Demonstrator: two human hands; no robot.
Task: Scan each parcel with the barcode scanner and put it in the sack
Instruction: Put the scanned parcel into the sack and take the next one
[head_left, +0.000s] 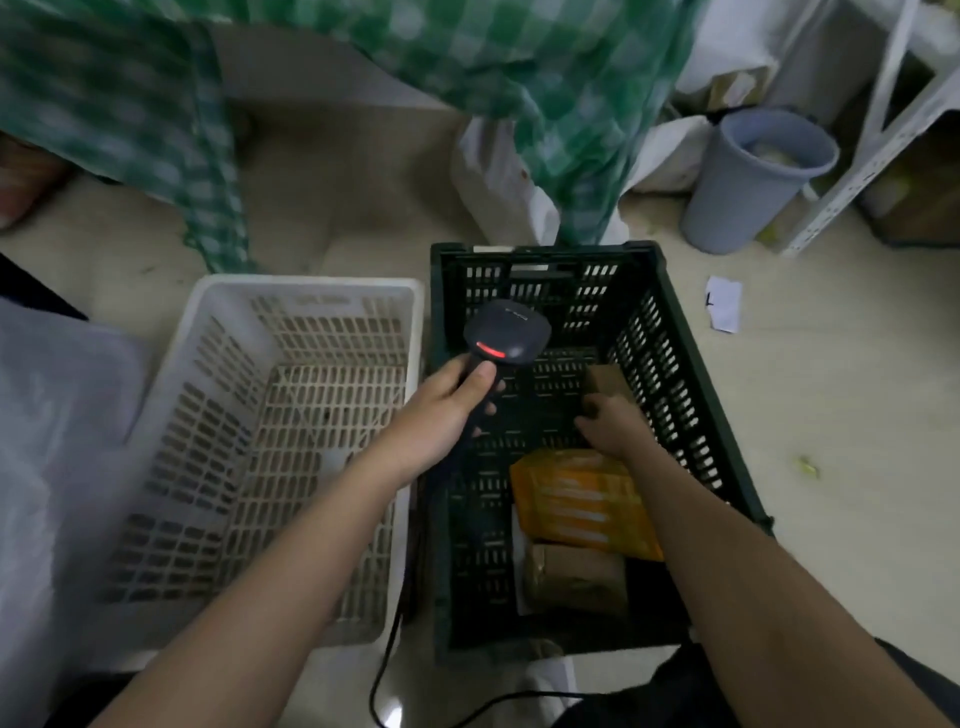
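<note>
Picking is the step in hand: the right hand reaches down into the dark green slotted plastic crate at centre right of the frame, its fingers curled at the small brown cardboard parcel near the crate's far side. Whether they already grip it I cannot tell, since the hand hides the contact.

The left hand holds the black handheld barcode scanner by its grip, fingers wrapped round the handle and thumb along it, a red light bar glowing on the head. It hangs over the crate's left wall.

By my judgement the next move calls for lifting that parcel clear, turning its label toward the scanner head, then carrying it to the green-and-white checked woven sack draped across the top of the frame.

Counted: three parcels show in the crate, namely the small brown one, an orange plastic-wrapped packet in the middle, and a brown taped box below it. Crates number two, the other being a white slotted plastic basket at left. One scanner, one sack.
</note>
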